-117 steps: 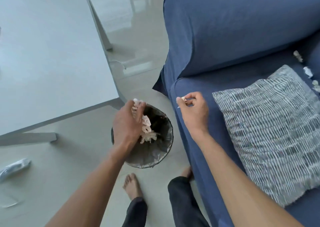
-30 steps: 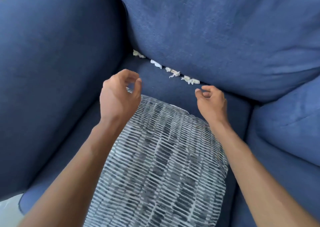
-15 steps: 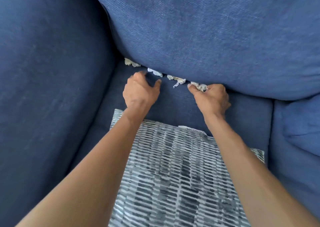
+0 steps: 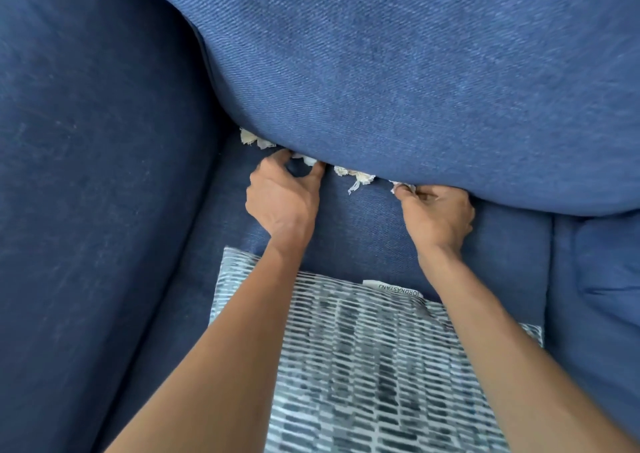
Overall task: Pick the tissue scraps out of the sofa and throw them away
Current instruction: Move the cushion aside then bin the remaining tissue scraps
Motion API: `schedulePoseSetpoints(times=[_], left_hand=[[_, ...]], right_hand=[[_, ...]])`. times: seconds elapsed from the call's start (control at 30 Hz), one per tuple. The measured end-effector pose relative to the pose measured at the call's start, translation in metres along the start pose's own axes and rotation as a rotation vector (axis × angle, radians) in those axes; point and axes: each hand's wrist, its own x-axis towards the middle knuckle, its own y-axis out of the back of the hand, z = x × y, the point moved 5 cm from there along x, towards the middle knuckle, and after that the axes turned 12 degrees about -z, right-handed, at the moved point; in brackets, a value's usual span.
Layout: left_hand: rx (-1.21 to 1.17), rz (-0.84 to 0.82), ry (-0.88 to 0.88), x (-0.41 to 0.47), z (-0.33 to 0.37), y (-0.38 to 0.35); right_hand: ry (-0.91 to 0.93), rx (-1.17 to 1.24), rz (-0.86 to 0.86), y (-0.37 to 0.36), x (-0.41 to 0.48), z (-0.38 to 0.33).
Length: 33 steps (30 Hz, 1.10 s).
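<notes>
White tissue scraps line the crease where the blue sofa's back cushion (image 4: 398, 64) meets the seat (image 4: 360, 231). One scrap (image 4: 251, 138) lies at the far left, another pair (image 4: 356, 176) in the middle. My left hand (image 4: 282, 198) reaches into the crease, thumb and forefinger spread around a white scrap (image 4: 307, 159). My right hand (image 4: 436, 215) pinches a small scrap (image 4: 401, 186) at the crease, its fingers closed on it.
A grey-and-white patterned throw pillow (image 4: 374, 366) lies on the seat under my forearms. The sofa's armrest (image 4: 86, 175) rises on the left, and a second seat cushion (image 4: 595, 279) adjoins on the right. The bin is out of view.
I turned from the bin to the sofa. Both hands moved forward over the pillow to the crease; the right closed on a scrap, the left reached around another.
</notes>
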Motion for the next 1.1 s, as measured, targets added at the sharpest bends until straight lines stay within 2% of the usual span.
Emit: schedulePoseSetpoints(times=[0.27,0.47,0.67,0.77,0.9,1.1], left_hand=[[-0.104,-0.010,0.014,-0.003,0.001,0.002],[-0.161,-0.049,0.005,-0.015,-0.007,0.010],[-0.188,-0.073,0.051,-0.036,-0.016,0.023],[-0.180,-0.044,0.006,-0.050,-0.010,0.041],[-0.182,0.016,-0.093,-0.084,-0.016,0.078],[-0.188,0.176,-0.136,-0.163,-0.078,0.145]], right_hand=[[-0.056,0.162,-0.200,0.010,0.009,0.007],[-0.028,0.159,-0.378,0.014,0.009,0.009],[-0.012,0.158,-0.455,0.027,-0.001,0.002],[-0.009,0.122,-0.474,0.033,-0.013,-0.009],[0.087,0.154,-0.482,0.036,-0.051,-0.023],[0.227,0.194,-0.555,0.032,-0.143,-0.050]])
